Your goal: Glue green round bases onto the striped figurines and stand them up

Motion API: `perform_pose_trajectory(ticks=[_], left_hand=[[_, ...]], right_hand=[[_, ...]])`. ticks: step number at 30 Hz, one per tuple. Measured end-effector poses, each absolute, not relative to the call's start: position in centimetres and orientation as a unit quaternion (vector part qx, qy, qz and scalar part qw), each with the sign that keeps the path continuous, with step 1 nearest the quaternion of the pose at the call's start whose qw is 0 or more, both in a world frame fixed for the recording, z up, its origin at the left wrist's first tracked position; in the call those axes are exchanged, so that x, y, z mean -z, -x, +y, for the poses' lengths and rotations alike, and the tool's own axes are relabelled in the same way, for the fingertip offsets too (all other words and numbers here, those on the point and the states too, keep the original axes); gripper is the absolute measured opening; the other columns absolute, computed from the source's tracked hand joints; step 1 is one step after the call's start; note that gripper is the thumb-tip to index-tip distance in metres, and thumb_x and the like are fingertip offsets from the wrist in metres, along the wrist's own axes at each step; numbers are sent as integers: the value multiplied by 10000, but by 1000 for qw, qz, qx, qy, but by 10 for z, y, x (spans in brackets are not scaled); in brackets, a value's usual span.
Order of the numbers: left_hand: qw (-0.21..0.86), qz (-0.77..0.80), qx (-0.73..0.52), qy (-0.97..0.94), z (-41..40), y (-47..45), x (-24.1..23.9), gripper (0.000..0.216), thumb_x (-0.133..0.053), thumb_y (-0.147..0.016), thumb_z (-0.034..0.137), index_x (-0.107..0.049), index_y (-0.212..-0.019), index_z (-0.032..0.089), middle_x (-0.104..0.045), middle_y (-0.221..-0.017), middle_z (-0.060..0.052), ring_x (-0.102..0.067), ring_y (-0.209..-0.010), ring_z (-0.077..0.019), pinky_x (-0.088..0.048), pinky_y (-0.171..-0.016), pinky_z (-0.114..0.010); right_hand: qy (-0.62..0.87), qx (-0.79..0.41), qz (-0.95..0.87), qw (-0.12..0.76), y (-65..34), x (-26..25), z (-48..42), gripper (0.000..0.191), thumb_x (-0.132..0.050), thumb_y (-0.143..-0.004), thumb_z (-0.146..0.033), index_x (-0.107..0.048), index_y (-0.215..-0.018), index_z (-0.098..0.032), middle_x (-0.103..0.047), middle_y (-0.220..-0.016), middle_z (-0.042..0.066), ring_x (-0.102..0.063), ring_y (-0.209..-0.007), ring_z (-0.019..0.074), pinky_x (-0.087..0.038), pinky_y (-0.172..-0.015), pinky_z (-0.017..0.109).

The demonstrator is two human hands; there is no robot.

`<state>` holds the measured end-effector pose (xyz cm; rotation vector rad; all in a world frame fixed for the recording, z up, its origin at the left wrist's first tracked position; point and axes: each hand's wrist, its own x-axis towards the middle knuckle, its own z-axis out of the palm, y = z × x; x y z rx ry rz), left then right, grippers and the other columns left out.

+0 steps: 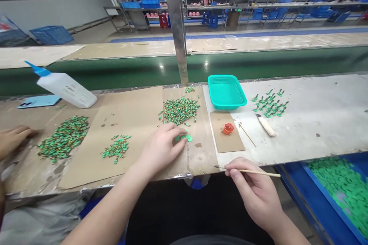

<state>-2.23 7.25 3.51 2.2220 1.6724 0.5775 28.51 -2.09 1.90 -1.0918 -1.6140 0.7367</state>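
Nearest, the right hand (255, 195) pinches a thin wooden-handled brush (258, 172) between closed fingers (234, 165), with a blue bin (290, 183) of green discs (339, 187) off to its right. The left hand (161, 149) lies curled on brown cardboard (201, 153), its fingertips (172, 132) against small green pieces (182, 138), though whether they grip, I cannot tell. Just beyond sits a heap of green-and-brown parts (180, 110), beside a small orange dish (228, 128) and a teal basket (227, 92) on the tabletop (316, 130).

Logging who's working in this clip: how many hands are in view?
3. The person's left hand is at green parts on cardboard; their right hand holds a thin brush; a co-worker's hand is at the far left edge. Others could be out of frame.
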Motion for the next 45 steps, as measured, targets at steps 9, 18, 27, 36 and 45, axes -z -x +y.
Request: perform_pose_trajectory(ticks=[9, 18, 27, 36, 45], left_hand=[[161, 524, -126, -827, 104, 21, -55, 188, -664, -1060, 340, -843, -1033, 289, -785, -1111, -80, -716, -1153, -332, -566, -1018, -506], [239, 409, -163, -865, 69, -6, -47, 258, -608, -1138, 343, -855, -1065, 350, -902, -1069, 32, -833, -985, -199, -638, -854, -315], [128, 424, -281, -851, 41, -18, -16, 204, -609, -1189, 281, -790, -1283, 286, -865, -1153, -23, -825, -1064, -199, -613, -1011, -375], [100, 447, -318, -830, 33, -28, -7, 88, -740, -1135, 286, -805, -1195, 286, -831, -1060, -2, -764, -964, -219, -577, -935, -408], [102, 552, -281, -778, -13, 2, -24, 219, -592, -1201, 339, -774, -1103, 268, -811, -955, -11, -775, -875, -159, -666, -845, -322]], right_hand=[[454, -312, -660, 511, -287, -15, -19, 158, -732, -1152, -242, -865, -1126, -322, -865, -943, -27, -857, -868, 125, -685, -835, 184], [471, -319, -638, 518, -298, -13, -15, 155, -737, -1138, -224, -870, -1096, -292, -873, -960, -8, -850, -871, 137, -682, -843, 218], [479, -339, -623, 517, -303, -10, -13, 161, -721, -1148, -248, -875, -1108, -276, -871, -969, 23, -846, -881, 177, -691, -826, 282], [491, -335, -621, 511, -302, -9, -11, 144, -743, -1137, -249, -883, -1114, -276, -878, -983, 32, -849, -894, 187, -703, -844, 297], [563, -333, -582, 483, -312, 4, -18, 278, -801, -1109, -533, -882, -1007, -287, -883, -867, 48, -876, -790, 215, -752, -776, 253]])
